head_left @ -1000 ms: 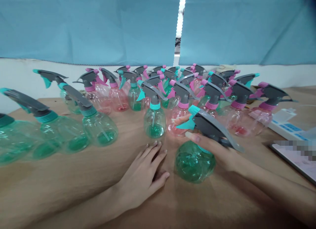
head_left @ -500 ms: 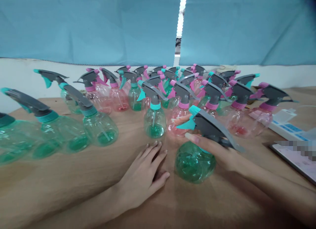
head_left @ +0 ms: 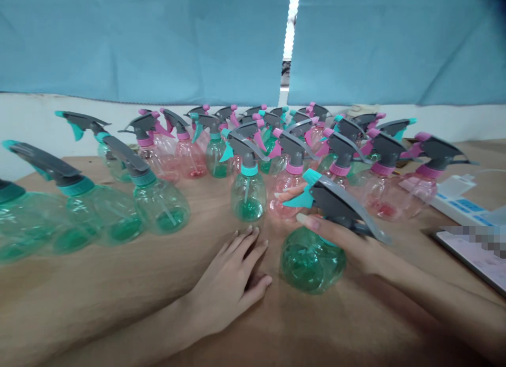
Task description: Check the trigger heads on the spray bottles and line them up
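Note:
My right hand [head_left: 336,232] is closed around the neck of a green spray bottle [head_left: 312,261] with a grey head and a turquoise nozzle and trigger. The bottle leans a little, and its collar is mostly behind my thumb. Flat on the wooden table [head_left: 166,282], my left hand [head_left: 233,272] rests with its fingers apart and nothing in it. Just beyond its fingertips stands another green spray bottle [head_left: 248,195]. A pink spray bottle [head_left: 282,198] is partly hidden behind my right hand.
Several green bottles [head_left: 160,209] stand at the left, and pink and green ones fill the back. At the right lie a white power strip [head_left: 462,203] and a flat device with a lit screen [head_left: 470,256]. A blue cloth [head_left: 158,45] hangs behind.

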Available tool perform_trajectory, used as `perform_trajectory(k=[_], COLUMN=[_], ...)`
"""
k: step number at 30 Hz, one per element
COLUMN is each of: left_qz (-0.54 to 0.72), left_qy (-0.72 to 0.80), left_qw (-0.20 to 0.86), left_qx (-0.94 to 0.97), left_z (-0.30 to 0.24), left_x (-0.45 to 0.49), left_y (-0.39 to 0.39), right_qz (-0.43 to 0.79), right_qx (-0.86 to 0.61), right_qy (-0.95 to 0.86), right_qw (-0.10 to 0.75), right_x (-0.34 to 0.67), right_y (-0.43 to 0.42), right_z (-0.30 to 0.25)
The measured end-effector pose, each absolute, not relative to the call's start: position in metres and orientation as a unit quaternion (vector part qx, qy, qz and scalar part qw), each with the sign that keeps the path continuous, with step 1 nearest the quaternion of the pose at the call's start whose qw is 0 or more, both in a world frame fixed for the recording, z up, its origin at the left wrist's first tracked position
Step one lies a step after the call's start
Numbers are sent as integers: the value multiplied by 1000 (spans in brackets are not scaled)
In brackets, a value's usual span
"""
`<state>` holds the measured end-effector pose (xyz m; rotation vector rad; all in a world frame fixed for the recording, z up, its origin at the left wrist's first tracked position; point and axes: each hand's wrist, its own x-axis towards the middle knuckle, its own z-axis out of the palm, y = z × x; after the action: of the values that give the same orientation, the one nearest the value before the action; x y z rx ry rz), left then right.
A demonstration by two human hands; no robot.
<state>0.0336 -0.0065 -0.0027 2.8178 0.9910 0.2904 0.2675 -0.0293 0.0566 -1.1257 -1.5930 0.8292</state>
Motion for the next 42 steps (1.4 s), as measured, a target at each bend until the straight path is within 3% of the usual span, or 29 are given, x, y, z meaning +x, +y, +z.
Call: perform_trajectory(k=[25, 42], left_qz=[94, 84], left_qy=[328, 329], left_qw=[68, 67], left_qx=[938, 938], left_z=[-2, -3], left_x=[34, 35], left_y=[-7, -6], right_qz=[348, 386], right_qx=[-468, -390], right_qy=[-680, -686], right_qw=[444, 478], right_x=[276, 267], right_y=[-31, -26], right_z=[56, 63])
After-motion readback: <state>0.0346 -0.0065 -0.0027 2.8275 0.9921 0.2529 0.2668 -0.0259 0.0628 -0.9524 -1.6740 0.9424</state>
